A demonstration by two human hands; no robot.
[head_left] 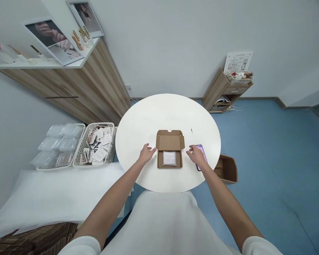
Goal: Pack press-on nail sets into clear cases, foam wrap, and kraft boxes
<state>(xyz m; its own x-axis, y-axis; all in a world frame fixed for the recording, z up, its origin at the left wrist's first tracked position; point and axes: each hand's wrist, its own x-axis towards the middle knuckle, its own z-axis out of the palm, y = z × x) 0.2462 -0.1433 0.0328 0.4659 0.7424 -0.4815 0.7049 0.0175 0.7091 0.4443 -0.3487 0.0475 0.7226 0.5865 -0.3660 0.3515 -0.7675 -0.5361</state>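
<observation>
On the round white table lies a small brown cardboard box (pixel 169 142) with its lid folded back. Inside its tray sits a white wrapped packet (pixel 169 158). My left hand (pixel 146 153) is just left of the box, fingers apart and holding nothing; whether a fingertip touches the box edge I cannot tell. To the right of the box, a small gap away, my right hand (pixel 195 154) hovers with its fingers spread and nothing in them. Partly under that hand, a phone (pixel 202 156) with a lit screen lies on the table.
The white table (pixel 167 109) stands before me. At left are a basket of printed cards (pixel 99 145), a tray of clear plastic boxes (pixel 60 143) and white sheeting (pixel 61 198). An open carton (pixel 227 169) is on the floor at right. A wooden cabinet (pixel 95 81) stands behind left.
</observation>
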